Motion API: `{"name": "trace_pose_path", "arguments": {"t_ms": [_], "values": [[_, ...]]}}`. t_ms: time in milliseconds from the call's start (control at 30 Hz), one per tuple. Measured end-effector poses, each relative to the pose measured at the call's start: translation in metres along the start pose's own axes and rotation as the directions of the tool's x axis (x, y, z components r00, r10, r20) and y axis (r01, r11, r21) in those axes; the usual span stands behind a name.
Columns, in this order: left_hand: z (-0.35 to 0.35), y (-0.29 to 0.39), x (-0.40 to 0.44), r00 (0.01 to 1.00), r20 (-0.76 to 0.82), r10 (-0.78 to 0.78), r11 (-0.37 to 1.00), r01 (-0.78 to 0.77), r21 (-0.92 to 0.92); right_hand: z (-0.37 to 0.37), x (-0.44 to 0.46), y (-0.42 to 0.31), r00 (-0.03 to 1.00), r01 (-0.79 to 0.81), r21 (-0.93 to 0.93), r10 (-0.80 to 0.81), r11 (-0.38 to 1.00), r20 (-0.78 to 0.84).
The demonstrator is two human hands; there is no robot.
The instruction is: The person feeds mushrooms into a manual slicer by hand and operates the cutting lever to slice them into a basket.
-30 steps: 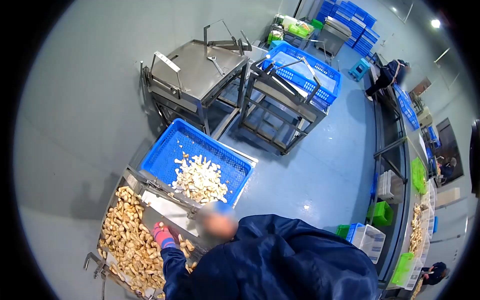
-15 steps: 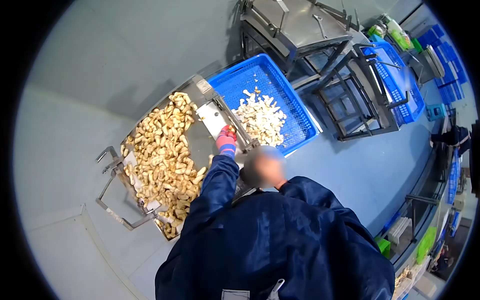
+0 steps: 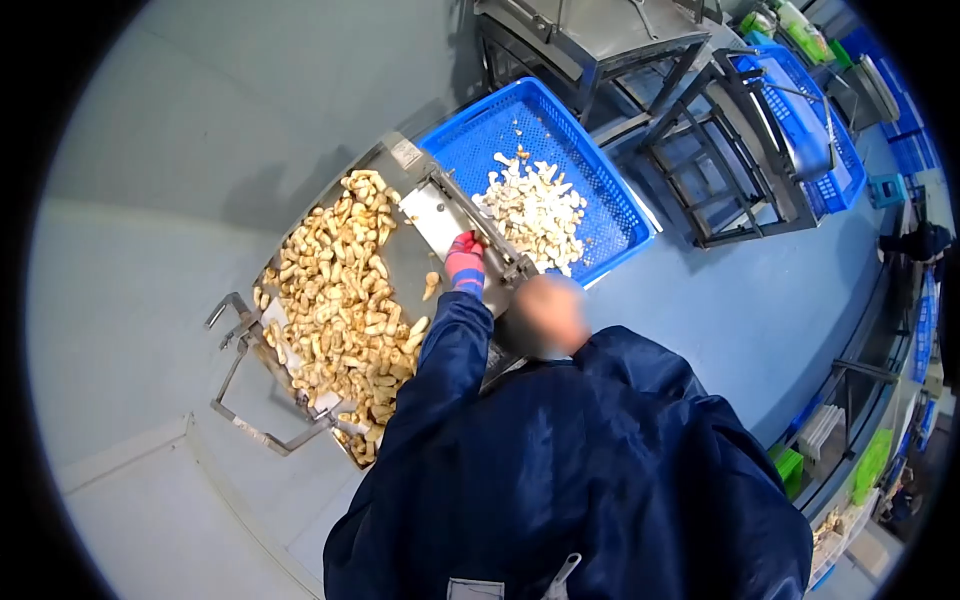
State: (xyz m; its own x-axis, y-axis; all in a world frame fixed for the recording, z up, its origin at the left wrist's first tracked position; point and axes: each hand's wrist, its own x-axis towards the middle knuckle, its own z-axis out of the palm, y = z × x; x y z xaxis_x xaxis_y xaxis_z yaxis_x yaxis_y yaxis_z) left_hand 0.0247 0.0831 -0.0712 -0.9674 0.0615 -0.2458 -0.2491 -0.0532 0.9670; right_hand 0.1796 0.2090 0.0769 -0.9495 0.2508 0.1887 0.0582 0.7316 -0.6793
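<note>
My left hand (image 3: 466, 258), in a pink, purple and blue striped glove, is closed at the white board (image 3: 432, 218) beside a metal bar or blade (image 3: 478, 222). A small brownish piece seems to show at its fingertips, too small to make out fully. To its left, pale brown mushroom-like pieces (image 3: 330, 290) are heaped on a metal tray (image 3: 400, 262), with one loose piece (image 3: 431, 285) near my wrist. Beyond the bar, a blue perforated crate (image 3: 610, 200) holds smaller whitish pieces (image 3: 535, 210). My right sleeve (image 3: 640, 360) ends at a blurred patch that hides my right hand.
Bent metal frame arms (image 3: 240, 325) jut from the tray's left side. A steel table (image 3: 600, 35) and a dark metal stand (image 3: 720, 160) are beyond the crate. Another blue crate (image 3: 800, 110) sits behind the stand. A person in dark clothes (image 3: 920, 243) is at far right.
The view has shifted slightly. My left hand stays closed beside the metal bar, its fingertips now nearer the bar. A loose piece now shows apart from the heap, by my wrist.
</note>
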Motion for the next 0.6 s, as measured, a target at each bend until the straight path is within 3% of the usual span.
{"name": "trace_pose_path", "arguments": {"t_ms": [33,133,267,300,433,533,600], "values": [[0.000,0.000,0.003,0.999,0.008,-0.051,0.997,0.051,-0.060,-0.001,0.001,0.001,0.999,-0.040,0.019,0.040,0.999,0.021],[0.003,0.016,-0.001,0.989,-0.024,-0.145,0.983,0.146,0.115,-0.015,0.011,-0.020,0.972,-0.217,0.024,0.214,0.976,0.097],[0.003,0.016,-0.006,1.000,0.022,0.022,0.971,-0.027,0.238,-0.052,0.029,-0.085,0.762,-0.603,-0.094,0.607,0.792,0.226],[0.002,0.013,-0.003,0.998,0.032,-0.057,0.993,0.053,0.105,-0.018,0.011,-0.046,0.819,-0.512,-0.120,0.525,0.851,0.231],[0.006,0.018,0.003,0.991,-0.009,-0.132,0.971,0.131,0.199,-0.028,0.033,-0.038,0.949,-0.308,0.114,0.297,0.945,0.103],[0.011,0.031,-0.011,0.994,-0.043,0.100,0.933,-0.079,0.352,-0.022,0.018,-0.038,0.978,-0.204,0.290,0.210,0.935,0.010],[0.012,0.021,-0.009,0.994,-0.052,0.099,0.930,-0.074,0.359,-0.015,0.008,-0.026,0.972,-0.232,0.315,0.231,0.920,0.042]]}}
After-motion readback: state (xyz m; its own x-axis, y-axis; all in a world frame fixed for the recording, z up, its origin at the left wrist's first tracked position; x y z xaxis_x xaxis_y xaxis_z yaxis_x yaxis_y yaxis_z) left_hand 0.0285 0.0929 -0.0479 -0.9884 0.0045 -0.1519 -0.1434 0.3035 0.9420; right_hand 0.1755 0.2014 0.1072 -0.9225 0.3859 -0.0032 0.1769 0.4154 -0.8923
